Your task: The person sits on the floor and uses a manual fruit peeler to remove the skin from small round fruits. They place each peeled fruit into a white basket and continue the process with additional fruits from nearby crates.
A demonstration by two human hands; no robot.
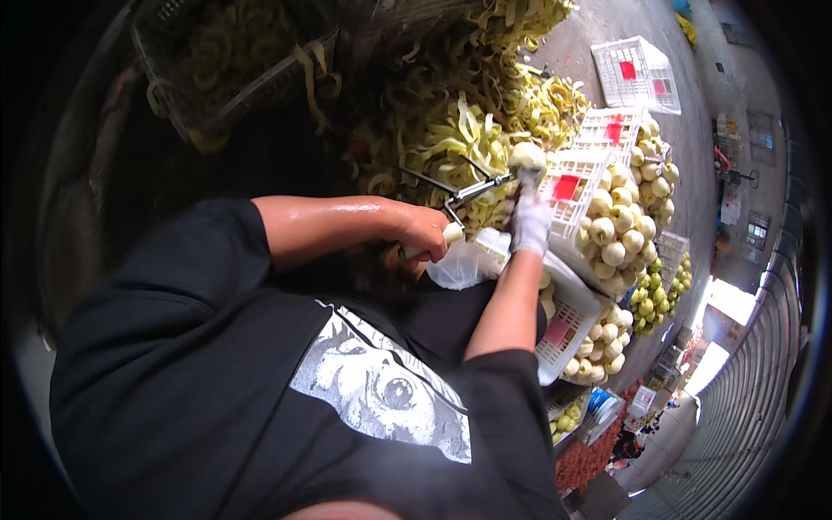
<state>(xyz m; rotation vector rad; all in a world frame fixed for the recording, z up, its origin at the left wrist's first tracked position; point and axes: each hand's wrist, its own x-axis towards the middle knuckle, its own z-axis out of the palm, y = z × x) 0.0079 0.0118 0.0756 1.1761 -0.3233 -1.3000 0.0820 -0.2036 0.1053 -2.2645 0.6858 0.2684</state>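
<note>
My bare left hand (426, 235) grips the pale handle (453, 232) of a metal hand crank. The crank's shaft (481, 188) slants up to the right, on a thin black metal frame. At its far end sits a pale, peeled-looking round fruit (526, 156), probably a pear. My right hand (532, 221), in a white knitted glove with dark-stained fingers, is just below the fruit. Its fingertips are blurred, so what they hold is unclear. Long yellow-green peel strips (468, 136) heap up behind the shaft. A translucent plastic bag (455, 265) hangs below the handle.
White plastic crates (588, 170) with red patches stand right of my glove, beside heaped pale fruit (621, 227). Another crate (572, 325) lies near my right forearm. Greener fruit (652, 296) is farther right. A peel-filled tub (240, 104) stands at upper left. A white crate (634, 75) rests on the floor.
</note>
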